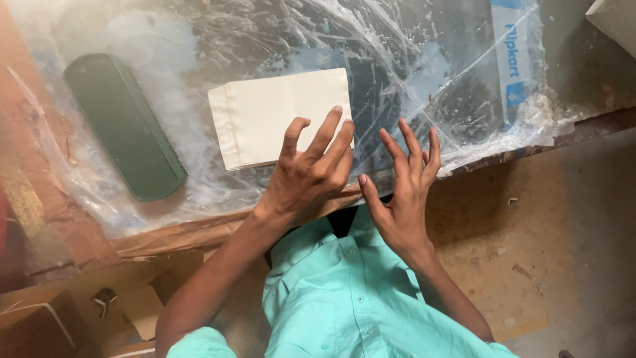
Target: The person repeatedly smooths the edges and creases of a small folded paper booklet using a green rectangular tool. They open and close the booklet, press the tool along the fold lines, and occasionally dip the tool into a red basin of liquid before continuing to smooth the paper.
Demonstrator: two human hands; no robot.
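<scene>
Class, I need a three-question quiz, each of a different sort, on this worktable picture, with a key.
1. True or false: the left hand grips the green tool.
2. Which hand is over the stack of cream paper bags? A) left B) right C) neither
3. Fill in: the table is covered with a clear ___ sheet.

Key:
1. False; its fingers are spread and hold nothing.
2. A; the right hand is beside the stack.
3. plastic

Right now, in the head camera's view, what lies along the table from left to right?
Dark green oblong case → stack of cream paper sheets → left hand, fingers over the stack's near edge → right hand, spread and empty → blue-and-white strip under the clear plastic sheet.
</scene>
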